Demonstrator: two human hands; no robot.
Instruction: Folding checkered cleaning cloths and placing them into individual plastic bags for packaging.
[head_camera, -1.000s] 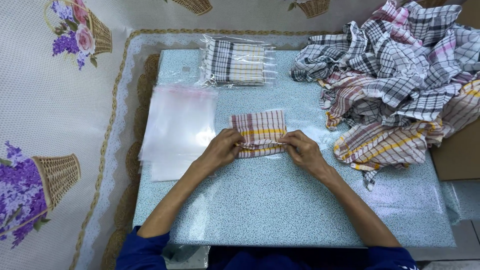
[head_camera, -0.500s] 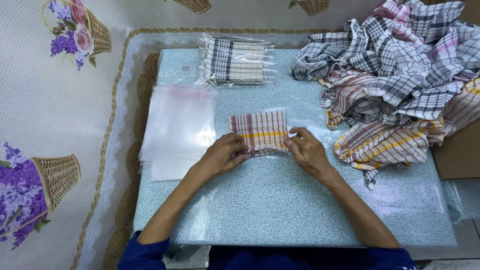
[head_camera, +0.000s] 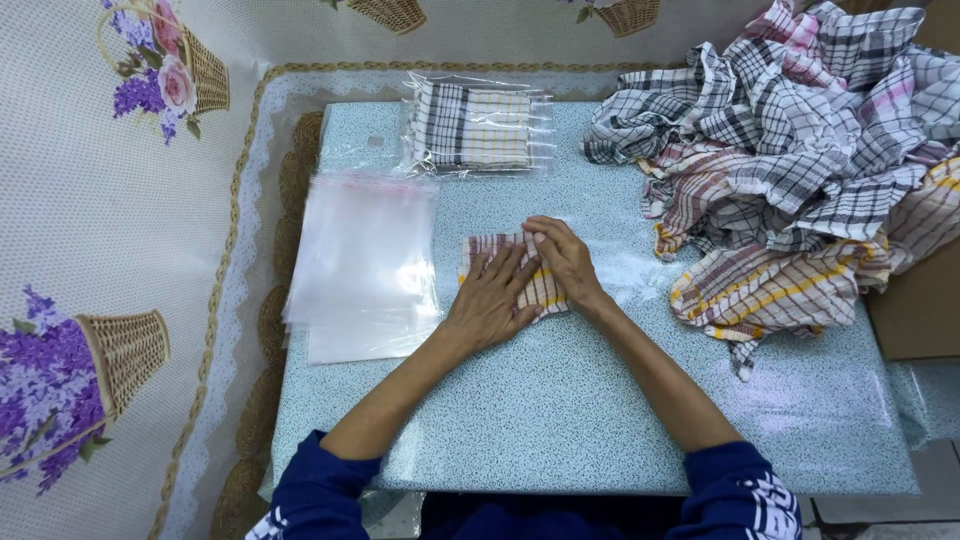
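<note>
Both hands flat on a small folded checked cloth at mid worktop. Left hand lies palm down with its fingers spread; right hand has fingers pressed together along the top edge. Nothing is pinched. The cloth looks light, soft and limp, likely to unfold if lifted by one corner, so best gripped across the folded edges. Stack of clear bags just left, bagged cloths behind, loose cloth pile to the right.

Both hands hide most of the folded cloth; the frame's right edge crops the cloth heap
</note>
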